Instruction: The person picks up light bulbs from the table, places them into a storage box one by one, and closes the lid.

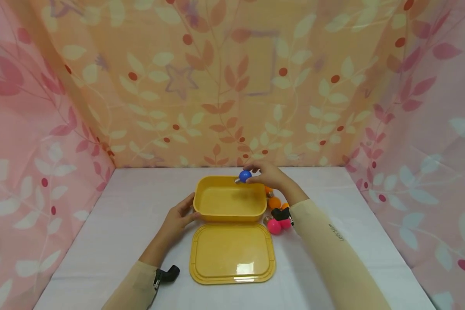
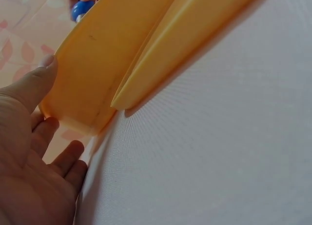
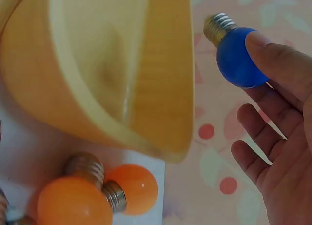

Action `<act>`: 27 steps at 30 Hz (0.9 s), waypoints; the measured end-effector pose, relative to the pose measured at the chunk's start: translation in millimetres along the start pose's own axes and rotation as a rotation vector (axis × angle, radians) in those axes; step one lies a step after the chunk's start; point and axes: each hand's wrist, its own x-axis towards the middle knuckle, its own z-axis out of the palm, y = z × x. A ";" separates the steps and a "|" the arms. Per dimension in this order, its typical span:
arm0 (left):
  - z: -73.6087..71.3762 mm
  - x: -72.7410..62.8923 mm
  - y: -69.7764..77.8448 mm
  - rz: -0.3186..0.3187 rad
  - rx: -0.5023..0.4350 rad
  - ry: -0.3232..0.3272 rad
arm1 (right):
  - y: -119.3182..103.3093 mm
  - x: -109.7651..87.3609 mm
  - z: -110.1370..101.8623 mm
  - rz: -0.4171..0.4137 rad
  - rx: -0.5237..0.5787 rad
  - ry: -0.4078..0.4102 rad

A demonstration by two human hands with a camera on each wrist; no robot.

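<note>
My right hand [image 1: 269, 175] pinches a blue light bulb [image 1: 245, 176] between thumb and fingers, its silver screw base pointing left. In the head view the bulb overlaps the far rim of a yellow plastic box [image 1: 230, 218]; the right wrist view shows the blue bulb [image 3: 240, 59] beside the box wall [image 3: 163, 78]. At the box's left end, my left hand [image 1: 179, 215] rests against the side with thumb and fingers spread. The left wrist view has the thumb [image 2: 41, 81] touching the yellow wall and the other fingers loosely bent.
A yellow lid [image 1: 232, 254] lies flat in front of the box. Right of the box lie several bulbs, among them an orange bulb [image 1: 274, 203] and a pink bulb [image 1: 274, 227], partly under the right forearm. Patterned cloth [image 1: 232, 86] walls the white table on three sides.
</note>
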 end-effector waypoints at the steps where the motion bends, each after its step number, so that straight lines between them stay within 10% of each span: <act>1: -0.4 -0.1 -0.3 0.004 0.001 -0.001 | -1.0 2.5 3.0 -0.007 -0.006 -0.008; 27: 1.6 -2.3 0.1 -0.011 -0.021 0.000 | -0.5 14.5 57.6 0.037 -0.059 -0.136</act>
